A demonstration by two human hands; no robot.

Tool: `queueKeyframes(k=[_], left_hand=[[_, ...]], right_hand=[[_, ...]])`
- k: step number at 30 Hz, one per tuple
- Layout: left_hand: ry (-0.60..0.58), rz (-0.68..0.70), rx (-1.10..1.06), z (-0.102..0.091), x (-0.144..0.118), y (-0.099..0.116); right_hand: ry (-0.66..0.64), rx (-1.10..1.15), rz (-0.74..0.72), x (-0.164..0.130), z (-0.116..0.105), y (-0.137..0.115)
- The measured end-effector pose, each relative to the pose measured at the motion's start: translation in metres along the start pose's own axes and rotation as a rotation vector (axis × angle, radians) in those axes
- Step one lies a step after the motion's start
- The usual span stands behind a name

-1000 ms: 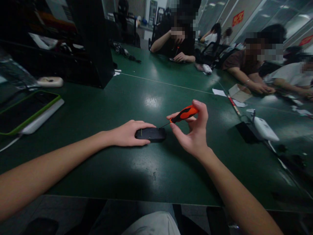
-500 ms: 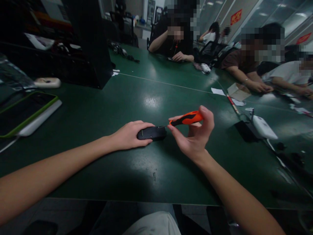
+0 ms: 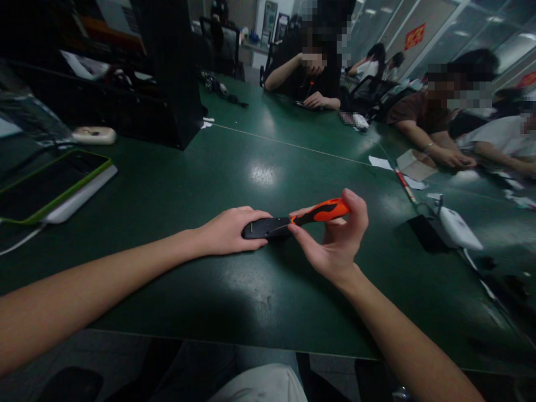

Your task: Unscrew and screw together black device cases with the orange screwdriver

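In the head view, the left hand (image 3: 229, 230) gripped a black device (image 3: 274, 224) on the green table (image 3: 176, 192), thumb and fingers along opposite sides, the right hand (image 3: 337, 243) pinched an orange screwdriver (image 3: 329, 211), one finger bent at the handle's end, the shaft's tip seemingly touching the device

Left hand (image 3: 228, 230) grips the left end of a black case (image 3: 272, 224), flat on the green table (image 3: 167, 190). Right hand (image 3: 341, 245) holds an orange-and-black screwdriver (image 3: 329, 211), tilted, shaft over the case top (can't tell if the tip is seated). Phone (image 3: 54, 184) at far left, open-topped box (image 3: 412, 166) at right, co-worker (image 3: 295, 84) seated across.
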State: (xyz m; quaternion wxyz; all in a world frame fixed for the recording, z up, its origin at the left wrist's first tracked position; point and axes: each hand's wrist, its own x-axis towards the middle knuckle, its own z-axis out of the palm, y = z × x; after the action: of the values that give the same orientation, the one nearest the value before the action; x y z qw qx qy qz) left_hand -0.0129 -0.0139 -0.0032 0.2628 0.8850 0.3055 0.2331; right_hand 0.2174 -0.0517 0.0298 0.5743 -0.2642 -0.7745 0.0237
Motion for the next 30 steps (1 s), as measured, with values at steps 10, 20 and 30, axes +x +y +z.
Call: queueKeyframes(k=[10, 20, 30], left_hand=[[0.006, 0.004, 0.001, 0.0007, -0.0002, -0.0017], [0.004, -0.005, 0.001, -0.0002, -0.0001, -0.0007], [0.008, 0.011, -0.008, 0.0003, -0.0006, -0.0018]], right_hand=[[-0.016, -0.022, 0.002, 0.0008, -0.0013, -0.0003], [-0.02, 0.004, -0.013, 0.0028, -0.002, 0.0001], [-0.029, -0.001, -0.01, -0.0009, -0.0026, 0.0047]])
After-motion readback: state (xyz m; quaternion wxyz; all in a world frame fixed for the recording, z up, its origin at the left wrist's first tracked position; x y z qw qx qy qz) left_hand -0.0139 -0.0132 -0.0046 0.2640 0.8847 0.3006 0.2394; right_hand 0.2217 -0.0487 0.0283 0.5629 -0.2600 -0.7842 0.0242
